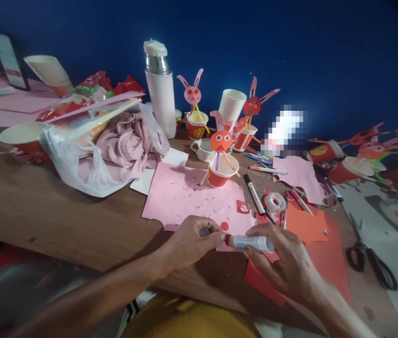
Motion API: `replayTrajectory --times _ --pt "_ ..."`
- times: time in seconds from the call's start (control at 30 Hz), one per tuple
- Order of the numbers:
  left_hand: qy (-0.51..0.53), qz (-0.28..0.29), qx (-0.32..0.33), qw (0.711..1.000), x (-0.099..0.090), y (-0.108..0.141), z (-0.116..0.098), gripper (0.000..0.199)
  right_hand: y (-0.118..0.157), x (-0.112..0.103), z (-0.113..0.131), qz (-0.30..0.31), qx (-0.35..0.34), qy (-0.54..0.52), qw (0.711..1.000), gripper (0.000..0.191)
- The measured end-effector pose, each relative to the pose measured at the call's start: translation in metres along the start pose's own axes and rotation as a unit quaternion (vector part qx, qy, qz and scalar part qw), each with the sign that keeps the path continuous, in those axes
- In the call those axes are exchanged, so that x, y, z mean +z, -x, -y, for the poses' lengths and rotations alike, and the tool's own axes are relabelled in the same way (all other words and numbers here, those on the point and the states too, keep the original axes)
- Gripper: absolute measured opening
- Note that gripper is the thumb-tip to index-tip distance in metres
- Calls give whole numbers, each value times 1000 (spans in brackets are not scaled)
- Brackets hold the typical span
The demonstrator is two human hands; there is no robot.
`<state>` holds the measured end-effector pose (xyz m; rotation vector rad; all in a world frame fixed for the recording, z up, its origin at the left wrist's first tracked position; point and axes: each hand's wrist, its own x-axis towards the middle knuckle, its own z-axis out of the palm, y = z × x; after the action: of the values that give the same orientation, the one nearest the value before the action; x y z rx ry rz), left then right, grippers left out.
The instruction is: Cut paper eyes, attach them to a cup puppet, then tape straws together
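Note:
My right hand [278, 256] is closed around a white glue bottle [251, 243], tilted so that its tip points left. That tip meets a small red piece [227, 239] pinched in the fingertips of my left hand [194, 239]. A dark round cap [204, 232] also sits in the curl of my left hand. Beyond both hands lies a pink sheet [178, 192] with dark marks and a red dot [224, 226]. A paper cup [222, 176] stands at its far edge, bearing an orange-faced figure [221, 141] with one pink ear visible.
Scissors [361, 249] lie at the right, near tape [275, 202], a black marker [254, 195] and orange paper [304, 220]. A plastic bag [89, 169] fills the left. Behind stand a thermos [161, 94], stacked cups [232, 105] and more cup figures [192, 96].

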<state>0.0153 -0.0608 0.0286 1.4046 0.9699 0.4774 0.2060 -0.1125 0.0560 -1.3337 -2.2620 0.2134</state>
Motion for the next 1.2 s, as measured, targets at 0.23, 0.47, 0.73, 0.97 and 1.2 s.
replayTrajectory --times 0.23,0.47,0.73,0.97,1.2 --pt "-21 -5 6 1000 2 -4 2 17 3 -1 0 7 10 -3 1000 7" --pt "-230 -71 48 969 -12 -10 1 18 3 2 -11 14 65 -21 998 8" --pt "-495 -48 43 866 -18 -16 -2 28 -3 12 -19 41 89 -15 995 13" --pt "-487 -46 57 870 -19 -17 6 26 -4 15 -20 40 84 -18 995 13" --pt "-444 -61 72 891 -21 -19 13 29 -6 18 -20 43 85 -28 995 12"
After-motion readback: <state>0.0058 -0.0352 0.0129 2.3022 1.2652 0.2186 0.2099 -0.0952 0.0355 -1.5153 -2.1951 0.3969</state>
